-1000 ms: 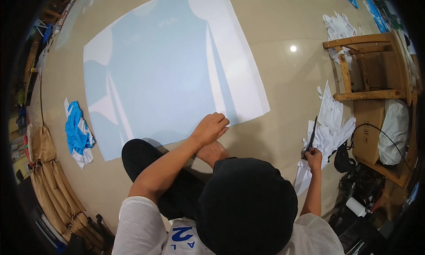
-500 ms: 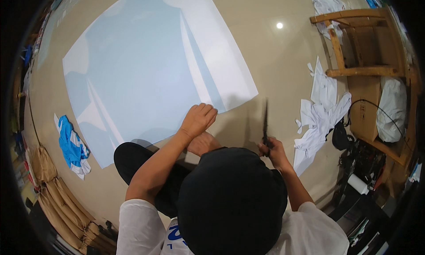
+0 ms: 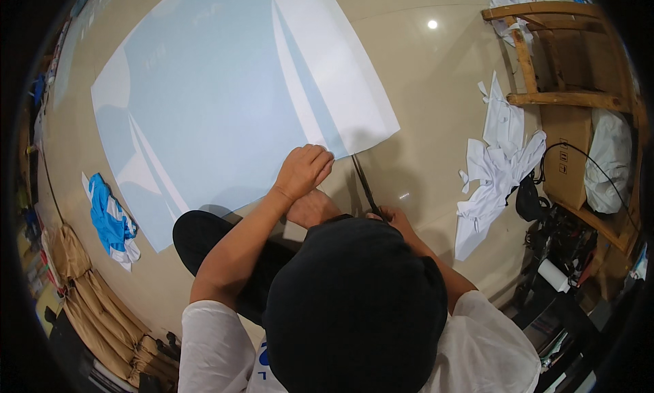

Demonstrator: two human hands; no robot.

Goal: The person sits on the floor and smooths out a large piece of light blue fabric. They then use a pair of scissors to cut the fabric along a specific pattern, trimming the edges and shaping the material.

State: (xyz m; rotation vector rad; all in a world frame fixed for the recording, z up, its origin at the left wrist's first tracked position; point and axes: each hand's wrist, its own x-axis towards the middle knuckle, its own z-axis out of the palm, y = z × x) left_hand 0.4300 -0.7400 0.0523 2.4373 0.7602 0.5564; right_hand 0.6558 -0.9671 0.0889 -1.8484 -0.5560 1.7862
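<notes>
My left hand [image 3: 303, 169] pinches the near edge of a large sheet [image 3: 204, 113], pale blue shapes on white, lying on the floor; a bare foot [image 3: 308, 209] shows beneath that wrist. My right hand [image 3: 393, 219], partly hidden by the black cap [image 3: 354, 297] on my head, holds long dark scissors [image 3: 364, 185]. Their tips reach the sheet's edge just right of my left hand; whether they touch it I cannot tell. My dark-clad knee [image 3: 204, 243] lies by the sheet's lower left. White offcuts [image 3: 497, 161] lie to the right, a blue and white fabric heap [image 3: 109, 216] to the left.
A wooden chair frame [image 3: 524, 59] stands at the right, near a cardboard box [image 3: 565, 168], a white bag [image 3: 606, 161] and a cable [image 3: 586, 151]. Brown bundles [image 3: 95, 301] line the lower left. Beige tiled floor [image 3: 429, 100] lies between sheet and chair.
My right hand has lifted the scissors from among the white offcuts and moved them left to the sheet's edge. My left hand stays on that edge. The view has shifted.
</notes>
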